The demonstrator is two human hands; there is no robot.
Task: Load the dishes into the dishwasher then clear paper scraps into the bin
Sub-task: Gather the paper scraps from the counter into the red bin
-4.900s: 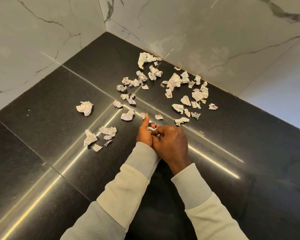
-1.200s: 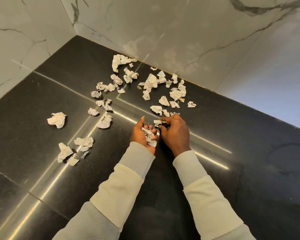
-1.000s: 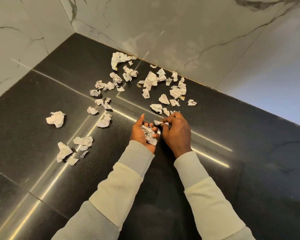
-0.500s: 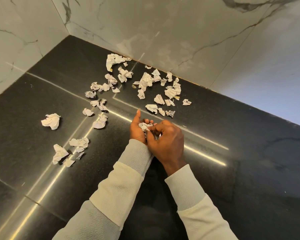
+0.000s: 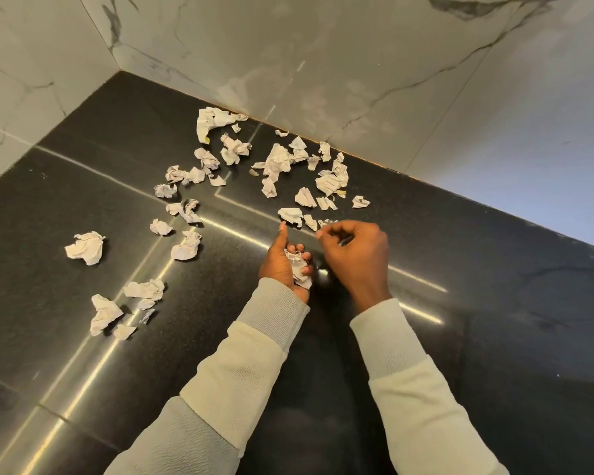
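The left hand is curled around a small bundle of crumpled scraps, with the thumb pointing up. The right hand is just beside it, with its fingers bent near a small scrap; if it pinches this one, one cannot tell. Many more paper scraps lie scattered on the black tabletop, mostly near the marble wall.

Crumpled white paper scraps; scattered widely.
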